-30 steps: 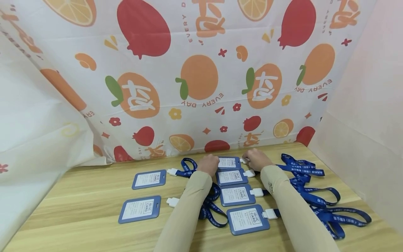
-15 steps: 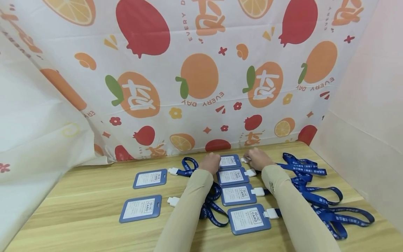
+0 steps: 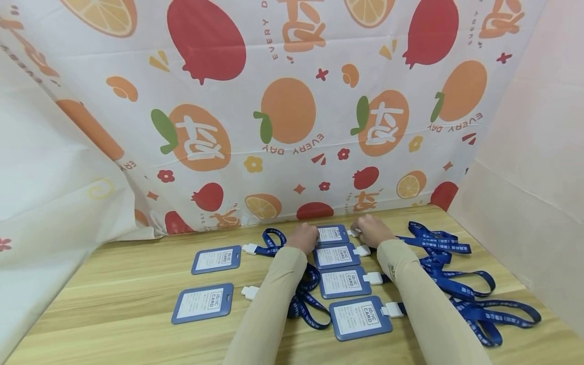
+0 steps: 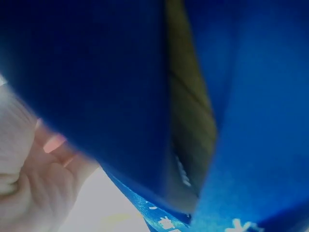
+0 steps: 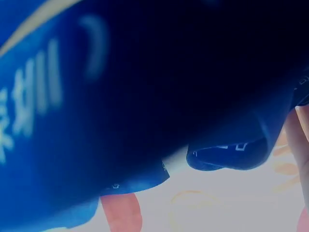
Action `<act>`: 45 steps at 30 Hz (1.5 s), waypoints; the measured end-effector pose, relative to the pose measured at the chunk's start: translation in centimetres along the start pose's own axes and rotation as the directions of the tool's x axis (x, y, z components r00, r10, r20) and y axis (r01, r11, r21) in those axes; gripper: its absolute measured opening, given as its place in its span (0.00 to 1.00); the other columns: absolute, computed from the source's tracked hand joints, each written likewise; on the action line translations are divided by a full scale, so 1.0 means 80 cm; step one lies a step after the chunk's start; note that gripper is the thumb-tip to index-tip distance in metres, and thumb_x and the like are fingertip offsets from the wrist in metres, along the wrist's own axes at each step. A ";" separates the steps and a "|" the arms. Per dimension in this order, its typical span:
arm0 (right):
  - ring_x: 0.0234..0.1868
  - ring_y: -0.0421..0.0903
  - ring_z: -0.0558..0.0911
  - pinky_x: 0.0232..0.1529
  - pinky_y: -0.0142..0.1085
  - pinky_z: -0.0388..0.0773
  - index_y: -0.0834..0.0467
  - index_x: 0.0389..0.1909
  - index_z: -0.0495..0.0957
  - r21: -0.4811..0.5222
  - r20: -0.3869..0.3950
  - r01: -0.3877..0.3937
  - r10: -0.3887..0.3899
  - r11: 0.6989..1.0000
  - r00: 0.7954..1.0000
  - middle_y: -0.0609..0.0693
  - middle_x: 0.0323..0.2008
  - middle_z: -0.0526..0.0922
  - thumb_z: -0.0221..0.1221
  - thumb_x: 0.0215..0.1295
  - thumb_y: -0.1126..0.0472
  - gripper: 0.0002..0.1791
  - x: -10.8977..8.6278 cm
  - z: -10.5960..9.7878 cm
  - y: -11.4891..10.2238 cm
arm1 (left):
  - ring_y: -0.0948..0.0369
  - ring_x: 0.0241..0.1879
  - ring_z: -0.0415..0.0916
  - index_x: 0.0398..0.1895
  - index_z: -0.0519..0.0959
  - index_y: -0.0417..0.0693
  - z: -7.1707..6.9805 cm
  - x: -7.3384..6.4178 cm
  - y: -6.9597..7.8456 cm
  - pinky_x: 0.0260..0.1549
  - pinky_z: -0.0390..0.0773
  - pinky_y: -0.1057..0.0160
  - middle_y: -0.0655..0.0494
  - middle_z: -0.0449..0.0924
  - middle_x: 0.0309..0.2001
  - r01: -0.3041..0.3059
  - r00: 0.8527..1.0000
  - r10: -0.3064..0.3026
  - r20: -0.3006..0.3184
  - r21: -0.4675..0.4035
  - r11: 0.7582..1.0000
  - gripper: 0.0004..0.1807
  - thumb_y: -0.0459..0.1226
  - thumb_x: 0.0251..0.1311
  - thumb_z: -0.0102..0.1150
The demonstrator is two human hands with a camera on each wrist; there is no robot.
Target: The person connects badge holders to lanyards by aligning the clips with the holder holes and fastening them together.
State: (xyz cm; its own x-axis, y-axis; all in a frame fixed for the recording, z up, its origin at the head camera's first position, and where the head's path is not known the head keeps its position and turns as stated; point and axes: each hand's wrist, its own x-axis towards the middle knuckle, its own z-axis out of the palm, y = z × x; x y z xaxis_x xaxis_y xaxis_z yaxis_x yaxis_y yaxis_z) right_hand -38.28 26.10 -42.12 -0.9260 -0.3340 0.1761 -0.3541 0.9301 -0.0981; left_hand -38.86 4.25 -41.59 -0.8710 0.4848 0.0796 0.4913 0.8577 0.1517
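Note:
At the back of the table my left hand [image 3: 303, 238] grips the left edge of a blue-framed ID card holder [image 3: 331, 234]. My right hand [image 3: 371, 231] pinches a white lanyard clip [image 3: 353, 232] at that holder's right end. A blue lanyard [image 3: 433, 245] trails rightward from behind the right hand. Close-up blue lanyard strap [image 4: 260, 116] fills most of the left wrist view, with part of the left hand [image 4: 43, 183] at its left. Dark blue strap [image 5: 145, 106] likewise covers much of the right wrist view, hiding the fingertips.
Below the held holder, several holders [image 3: 336, 256] with white clips form a column. Two holders [image 3: 216, 259] lie to the left, with clips [image 3: 250, 292] and blue lanyards [image 3: 307, 309] beside them. More lanyards [image 3: 497, 317] are heaped at right. A fruit-print cloth [image 3: 287, 167] hangs behind.

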 end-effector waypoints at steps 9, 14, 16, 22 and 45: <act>0.49 0.56 0.85 0.52 0.46 0.81 0.64 0.43 0.88 -0.019 0.016 -0.003 0.003 1.000 1.000 0.57 0.44 0.88 0.67 0.58 0.76 0.13 -0.003 -0.003 -0.001 | 0.60 0.32 0.79 0.48 0.88 0.44 0.003 -0.001 0.005 0.42 0.83 0.61 0.52 0.87 0.40 -0.019 1.000 0.019 -0.017 0.027 0.999 0.09 0.33 0.67 0.65; 0.49 0.56 0.85 0.52 0.46 0.81 0.64 0.43 0.88 -0.027 0.009 0.012 -0.012 1.000 1.000 0.57 0.43 0.88 0.67 0.57 0.76 0.13 0.001 -0.003 -0.006 | 0.60 0.32 0.78 0.48 0.88 0.44 -0.001 -0.002 0.005 0.41 0.83 0.61 0.51 0.87 0.40 0.006 1.000 -0.007 0.007 0.068 0.998 0.09 0.31 0.69 0.62; 0.49 0.56 0.85 0.52 0.46 0.81 0.64 0.43 0.88 -0.029 0.004 0.016 -0.016 0.999 1.000 0.57 0.43 0.88 0.67 0.57 0.76 0.13 0.002 -0.003 -0.008 | 0.59 0.32 0.78 0.48 0.88 0.43 -0.003 -0.003 0.004 0.40 0.83 0.61 0.51 0.87 0.39 0.008 1.000 -0.009 0.011 0.083 0.997 0.09 0.31 0.69 0.62; 0.47 0.55 0.86 0.50 0.45 0.82 0.64 0.42 0.88 -0.025 0.012 0.016 -0.015 1.000 1.000 0.57 0.42 0.88 0.67 0.56 0.77 0.13 0.004 -0.003 -0.010 | 0.59 0.34 0.78 0.49 0.87 0.43 -0.006 -0.005 0.005 0.43 0.83 0.60 0.50 0.86 0.41 0.001 1.000 -0.004 0.024 0.108 0.994 0.10 0.30 0.70 0.60; 0.48 0.56 0.85 0.50 0.46 0.82 0.65 0.41 0.88 0.005 -0.007 0.023 -0.023 1.000 1.000 0.58 0.43 0.88 0.65 0.55 0.79 0.13 0.002 0.004 -0.006 | 0.58 0.35 0.77 0.52 0.86 0.43 -0.004 -0.007 0.010 0.46 0.82 0.59 0.50 0.86 0.44 0.036 0.999 -0.036 0.006 0.067 0.997 0.12 0.30 0.71 0.57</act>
State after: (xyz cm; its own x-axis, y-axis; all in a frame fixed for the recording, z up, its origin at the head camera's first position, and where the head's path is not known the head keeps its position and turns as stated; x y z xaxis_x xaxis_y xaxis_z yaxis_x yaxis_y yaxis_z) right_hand -38.32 25.56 -42.38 -0.9169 -0.3538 0.1847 -0.3756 0.9214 -0.0994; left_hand -37.97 4.62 -41.17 -0.8882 0.4544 0.0684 0.4591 0.8840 0.0879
